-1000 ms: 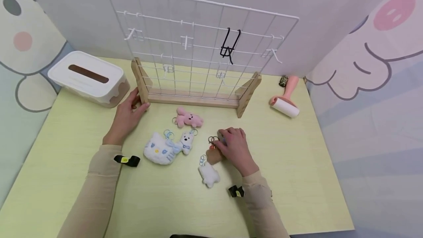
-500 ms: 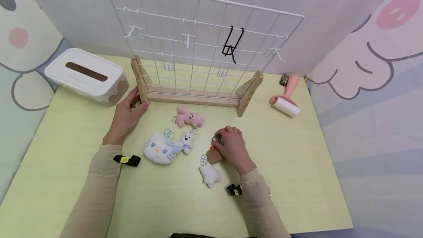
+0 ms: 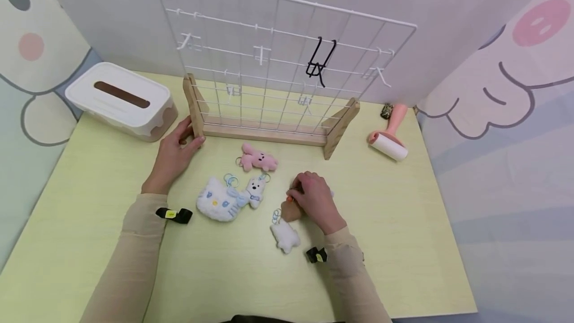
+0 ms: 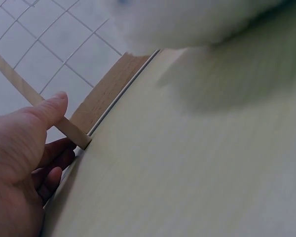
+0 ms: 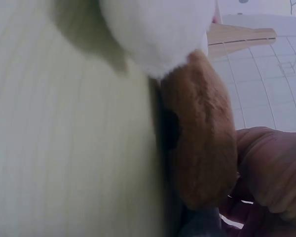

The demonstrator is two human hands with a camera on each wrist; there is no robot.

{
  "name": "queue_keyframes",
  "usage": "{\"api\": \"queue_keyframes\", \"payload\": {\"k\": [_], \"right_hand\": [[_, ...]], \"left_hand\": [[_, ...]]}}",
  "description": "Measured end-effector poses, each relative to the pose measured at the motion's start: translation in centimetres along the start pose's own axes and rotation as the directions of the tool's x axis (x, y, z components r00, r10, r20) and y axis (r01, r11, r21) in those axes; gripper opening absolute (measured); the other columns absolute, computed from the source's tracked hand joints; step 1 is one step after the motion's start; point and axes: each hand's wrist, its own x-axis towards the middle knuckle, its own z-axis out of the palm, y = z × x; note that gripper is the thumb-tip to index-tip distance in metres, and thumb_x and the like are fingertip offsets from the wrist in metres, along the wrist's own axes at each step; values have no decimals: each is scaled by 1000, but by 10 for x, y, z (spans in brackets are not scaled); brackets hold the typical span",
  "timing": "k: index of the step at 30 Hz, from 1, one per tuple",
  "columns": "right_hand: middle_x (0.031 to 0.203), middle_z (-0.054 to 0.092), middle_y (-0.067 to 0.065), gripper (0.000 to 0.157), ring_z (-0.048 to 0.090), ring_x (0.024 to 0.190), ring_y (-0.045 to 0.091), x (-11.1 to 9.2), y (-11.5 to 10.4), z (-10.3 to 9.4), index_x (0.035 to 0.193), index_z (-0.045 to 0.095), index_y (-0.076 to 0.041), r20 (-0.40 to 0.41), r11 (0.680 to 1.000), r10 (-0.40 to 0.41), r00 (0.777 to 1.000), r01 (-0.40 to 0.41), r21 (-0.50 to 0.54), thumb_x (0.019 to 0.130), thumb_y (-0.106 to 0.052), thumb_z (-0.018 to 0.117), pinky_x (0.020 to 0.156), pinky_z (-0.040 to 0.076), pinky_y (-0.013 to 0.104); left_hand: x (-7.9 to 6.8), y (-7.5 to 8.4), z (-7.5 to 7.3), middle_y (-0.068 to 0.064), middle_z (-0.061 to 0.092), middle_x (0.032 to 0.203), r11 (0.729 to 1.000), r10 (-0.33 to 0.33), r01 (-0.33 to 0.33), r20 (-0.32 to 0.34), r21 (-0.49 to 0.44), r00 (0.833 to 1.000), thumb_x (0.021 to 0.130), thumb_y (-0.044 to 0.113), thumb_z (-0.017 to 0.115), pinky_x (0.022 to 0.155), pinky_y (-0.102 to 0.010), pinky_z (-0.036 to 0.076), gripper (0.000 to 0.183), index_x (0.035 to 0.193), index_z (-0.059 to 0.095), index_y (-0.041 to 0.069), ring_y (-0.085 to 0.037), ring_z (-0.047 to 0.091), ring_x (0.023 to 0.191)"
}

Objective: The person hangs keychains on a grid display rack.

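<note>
My left hand [image 3: 174, 157] grips the left wooden leg [image 3: 194, 108] of a white wire grid rack [image 3: 282, 64], thumb in front and fingers behind, as the left wrist view also shows. My right hand [image 3: 314, 202] pinches at the ring end of a brown plush keychain [image 3: 291, 210], which lies on the table; its ring is mostly hidden by the fingers. A grey-white bit shows beyond that hand. Just below the brown plush lies a white plush keychain [image 3: 285, 236]. Left of it are a white cat-face plush [image 3: 217, 202], a small white dog plush [image 3: 255, 191] and a pink plush [image 3: 260, 159].
White hooks and one black hook [image 3: 317, 66] hang on the grid. A white tissue box [image 3: 121, 101] stands left of the rack. To the right lie a pink-handled lint roller [image 3: 389, 138] and a small dark patterned item [image 3: 386, 110]. Walls border the table [image 3: 403, 243].
My right hand has shifted slightly left, and its fingers have come together over the brown keychain's ring, covering it. My left hand stays at the rack's leg.
</note>
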Motion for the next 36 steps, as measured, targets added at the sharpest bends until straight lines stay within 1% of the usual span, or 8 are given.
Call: {"api": "queue_keyframes", "payload": {"k": [4, 8, 14, 18, 21, 26, 31, 36], "right_hand": [[82, 63, -3, 16, 59, 77, 18, 1, 1, -5, 86, 71, -15, 16, 999, 26, 1000, -26, 34, 91, -19, 85, 71, 51, 40], [83, 66, -3, 9, 58, 74, 14, 4, 2, -14, 88, 75, -14, -5, 997, 18, 1000, -18, 78, 93, -15, 82, 70, 49, 36], [83, 67, 0, 9, 58, 70, 12, 10, -2, -37, 88, 75, -10, -82, 987, -24, 996, 37, 157, 95, -12, 80, 64, 49, 30], [79, 65, 2, 15, 55, 65, 13, 16, -6, -52, 87, 70, -8, -149, 981, -62, 987, 88, 171, 93, -11, 83, 59, 46, 26], [77, 64, 3, 18, 54, 66, 14, 22, -11, -61, 87, 68, -7, -194, 978, -86, 977, 120, 172, 92, -12, 84, 59, 45, 26], [83, 70, 5, 14, 62, 71, 16, 32, -22, -76, 90, 70, -5, -237, 963, -116, 965, 168, 213, 92, -7, 83, 65, 52, 27], [92, 74, 9, 6, 69, 77, 19, 40, -30, -89, 98, 73, -2, -302, 945, -180, 936, 249, 210, 95, -2, 78, 71, 58, 30], [98, 75, 13, 6, 70, 81, 21, 49, -37, -103, 102, 75, 2, -401, 929, -190, 896, 296, 222, 95, 2, 76, 73, 55, 20]], "left_hand": [[1, -2, 0, -20, 61, 148, 1000, -11, 11, 3, 4, 1000, 105, 33, 69, 90, -18, 38, 68, 166, 39, 22, -34, 59, 134], [1, -1, -1, -20, 59, 150, 1000, -22, 22, 6, 12, 1000, 105, 36, 68, 91, -21, 38, 68, 165, 39, 24, -33, 57, 137], [1, 2, 0, -20, 57, 152, 999, -37, 37, 18, 13, 999, 105, 40, 66, 93, -25, 38, 68, 165, 39, 23, -32, 56, 138], [0, 3, 0, -19, 57, 153, 999, -50, 50, 22, 12, 998, 105, 41, 66, 93, -26, 38, 69, 165, 39, 23, -31, 55, 139], [-2, 5, -1, -19, 56, 153, 998, -57, 57, 24, 8, 998, 105, 41, 66, 93, -26, 38, 69, 166, 39, 23, -31, 55, 138], [-2, 7, -2, -20, 56, 153, 998, -59, 59, 28, 5, 998, 106, 40, 66, 94, -28, 39, 69, 166, 38, 22, -34, 55, 139], [-1, 4, -1, -18, 55, 155, 997, -78, 78, 28, -2, 997, 105, 43, 66, 95, -28, 38, 69, 165, 40, 22, -31, 54, 140], [0, 2, -2, -18, 53, 157, 996, -84, 84, 39, -5, 996, 104, 47, 66, 101, -40, 40, 72, 166, 38, 23, -31, 52, 141]]}}
